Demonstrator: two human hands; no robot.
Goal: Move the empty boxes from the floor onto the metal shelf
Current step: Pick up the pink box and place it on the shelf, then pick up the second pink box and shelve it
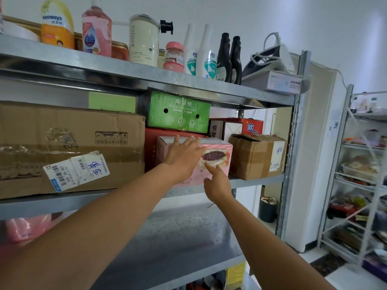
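**Both hands on the pink box, up on the shelf**

The left hand [184, 158] lies flat against the pink box [225, 150], fingers straight and slightly spread, tips reaching the box's top front edge. The right hand [217, 183] is lower, its index finger straight and touching the box's front just under the printed cake picture. Its thumb sticks out sideways, and the other fingers are tucked out of sight, so I cannot tell how they lie. Nothing is pinched or gripped.

The box sits on the middle level of the metal shelf [257, 181]. Left of the left fingers is a big brown carton [73, 143]. Just above the fingertips is a green box [180, 114], with a red box [150, 147] behind the pink one. Right of the index finger stands a small brown carton [257, 155], near the pink box but apart from it.
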